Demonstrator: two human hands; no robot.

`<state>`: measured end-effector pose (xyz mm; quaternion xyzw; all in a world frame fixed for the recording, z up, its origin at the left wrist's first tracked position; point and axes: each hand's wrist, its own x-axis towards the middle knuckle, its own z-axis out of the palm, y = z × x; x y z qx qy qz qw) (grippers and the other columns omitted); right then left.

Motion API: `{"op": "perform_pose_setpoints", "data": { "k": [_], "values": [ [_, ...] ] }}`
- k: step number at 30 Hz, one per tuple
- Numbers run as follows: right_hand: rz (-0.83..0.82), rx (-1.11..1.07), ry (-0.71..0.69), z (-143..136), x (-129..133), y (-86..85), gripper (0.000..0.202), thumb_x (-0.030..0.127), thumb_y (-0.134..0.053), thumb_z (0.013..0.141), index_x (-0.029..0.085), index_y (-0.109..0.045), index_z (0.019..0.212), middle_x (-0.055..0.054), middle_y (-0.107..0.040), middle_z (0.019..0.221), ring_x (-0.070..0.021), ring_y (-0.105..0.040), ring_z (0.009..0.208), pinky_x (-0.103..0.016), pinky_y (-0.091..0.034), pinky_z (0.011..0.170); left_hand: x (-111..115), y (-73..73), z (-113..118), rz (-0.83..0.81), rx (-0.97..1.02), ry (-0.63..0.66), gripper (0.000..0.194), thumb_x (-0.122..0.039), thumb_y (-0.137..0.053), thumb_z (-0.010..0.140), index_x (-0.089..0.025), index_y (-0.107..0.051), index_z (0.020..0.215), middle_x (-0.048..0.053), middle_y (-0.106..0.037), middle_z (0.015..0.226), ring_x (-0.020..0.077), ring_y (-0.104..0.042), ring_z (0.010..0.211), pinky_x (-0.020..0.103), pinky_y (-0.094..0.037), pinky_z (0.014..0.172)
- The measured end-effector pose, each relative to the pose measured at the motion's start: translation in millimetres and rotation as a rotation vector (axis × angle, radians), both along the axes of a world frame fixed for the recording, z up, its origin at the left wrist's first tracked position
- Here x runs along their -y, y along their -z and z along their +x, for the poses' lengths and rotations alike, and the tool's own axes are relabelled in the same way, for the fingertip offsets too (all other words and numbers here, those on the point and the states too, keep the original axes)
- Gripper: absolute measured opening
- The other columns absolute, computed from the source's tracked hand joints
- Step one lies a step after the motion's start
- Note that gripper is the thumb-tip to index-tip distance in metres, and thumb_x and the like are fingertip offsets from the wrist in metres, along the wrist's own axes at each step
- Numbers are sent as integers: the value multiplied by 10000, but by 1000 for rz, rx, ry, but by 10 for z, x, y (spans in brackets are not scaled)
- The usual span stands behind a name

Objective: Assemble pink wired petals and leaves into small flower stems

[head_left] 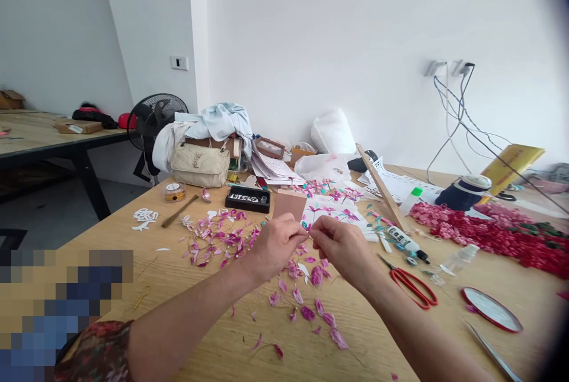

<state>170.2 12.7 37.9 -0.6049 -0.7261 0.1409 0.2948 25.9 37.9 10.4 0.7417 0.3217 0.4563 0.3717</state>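
Note:
My left hand [276, 245] and my right hand [340, 247] meet above the middle of the wooden table, fingertips almost touching. Both are closed in a pinch; what they hold is too small to make out. Under and around them lie loose pink and magenta petals [307, 312], some on thin stems. Just behind the hands stands a small wooden block [288, 204]. Beyond it, pink flowers with teal parts [349, 215] rest on white paper. Red-handled scissors [413, 288] lie to the right of my right hand.
A black tray [247, 199] holds small white pieces. To the right are a glue bottle [403, 239], a clear spray bottle [460, 260], a red-rimmed round dish [491, 309], tweezers [493, 352] and red-pink bundles [502, 234]. A beige bag [200, 165] stands back left.

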Motion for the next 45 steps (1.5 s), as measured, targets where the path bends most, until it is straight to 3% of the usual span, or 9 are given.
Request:
{"op": "perform_pose_setpoints", "data": {
  "k": [4, 7, 11, 18, 24, 30, 32, 38, 45],
  "values": [
    [-142, -29, 74, 90, -57, -92, 176, 179, -434, 756, 185, -475, 585, 21, -551, 470, -118, -535, 395, -198, -367, 393, -23, 29, 12, -128, 24, 4, 120, -162, -560, 711, -134, -593, 599, -15, -480, 611, 87, -425, 591, 230, -309, 577],
    [223, 204, 154, 164, 51, -166, 168, 203, -419, 800, 179, -553, 703, -24, -613, 581, -159, -583, 491, -233, -395, 430, -95, 75, -19, -563, 229, 113, 139, -246, -652, 645, -119, -597, 651, -25, -485, 579, 60, -388, 509, 208, -283, 504],
    [716, 444, -141, 192, 216, -78, 247, 138, -378, 850, 172, -553, 1022, -90, -616, 1034, -178, -620, 804, -249, -473, 579, -158, 103, -81, -881, 420, 305, 237, -238, -746, 535, -101, -591, 651, -33, -479, 551, 30, -374, 453, 190, -253, 457],
    [637, 629, -406, 262, 65, 149, 370, -5, -332, 783, 118, -502, 1088, -130, -597, 1056, -177, -609, 829, -259, -495, 613, -159, 117, -107, -938, 408, 450, 234, -246, -748, 555, -109, -583, 649, -36, -484, 501, 27, -373, 419, 182, -242, 433],
    [404, 452, -258, 128, 84, 54, 215, 91, -355, 813, 165, -551, 766, -24, -595, 647, -129, -529, 540, -217, -370, 487, -127, 102, -71, -786, 285, 355, 227, -294, -705, 602, -114, -578, 657, -36, -468, 539, 41, -369, 453, 193, -245, 452],
    [12, 192, 9, 3, -18, 13, 178, 134, -419, 771, 186, -483, 614, 14, -566, 522, -124, -501, 484, -210, -304, 457, -49, 76, -7, 76, -83, 28, 154, -150, -524, 743, -148, -608, 615, -2, -486, 649, 98, -448, 627, 228, -321, 601],
    [-102, 204, 10, 38, -68, -38, 179, 115, -432, 755, 184, -481, 597, 15, -570, 519, -123, -507, 487, -209, -309, 459, -46, 82, 5, 124, -114, 9, 167, -128, -518, 740, -150, -604, 598, 0, -488, 652, 102, -454, 638, 230, -327, 613],
    [295, 480, 162, 183, 73, -181, 185, 184, -399, 833, 170, -569, 763, -48, -624, 654, -176, -557, 544, -247, -333, 449, -126, 111, -42, -680, 275, 173, 155, -246, -668, 637, -111, -597, 667, -33, -475, 562, 49, -380, 485, 191, -277, 479],
    [549, 542, -350, 206, 155, 84, 343, 72, -346, 843, 174, -480, 1142, -118, -544, 1156, -167, -611, 840, -253, -497, 628, -147, 106, -102, -962, 457, 443, 231, -226, -752, 560, -107, -590, 675, -34, -494, 525, 24, -386, 435, 171, -256, 441]
  ]
}}
